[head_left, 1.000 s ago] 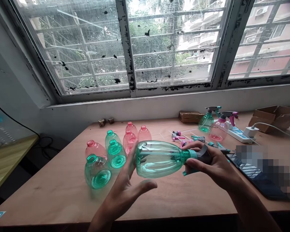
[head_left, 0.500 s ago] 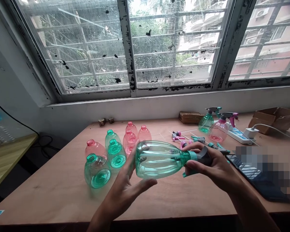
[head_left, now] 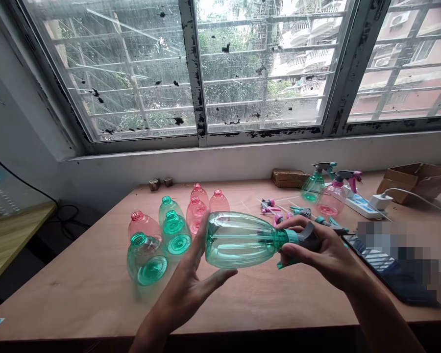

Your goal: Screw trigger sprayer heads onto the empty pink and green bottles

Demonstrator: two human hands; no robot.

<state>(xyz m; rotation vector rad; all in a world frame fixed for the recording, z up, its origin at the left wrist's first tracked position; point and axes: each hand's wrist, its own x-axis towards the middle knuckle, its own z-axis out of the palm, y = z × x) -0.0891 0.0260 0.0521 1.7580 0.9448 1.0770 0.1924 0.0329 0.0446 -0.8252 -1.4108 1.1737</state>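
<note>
Left hand (head_left: 187,284) spread (thumb apart) against bottle (head_left: 242,240), right hand (head_left: 329,252) clasping sprayer (head_left: 309,238)

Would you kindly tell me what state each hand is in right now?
Left hand: open, at the base of the held green bottle; firm contact cannot be told.
Right hand: closed, holding the bottle's spray head.

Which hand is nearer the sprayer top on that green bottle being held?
Right: the right hand grips the sprayer top. The left hand is farther off, spread open at the base end of the green bottle.
</note>
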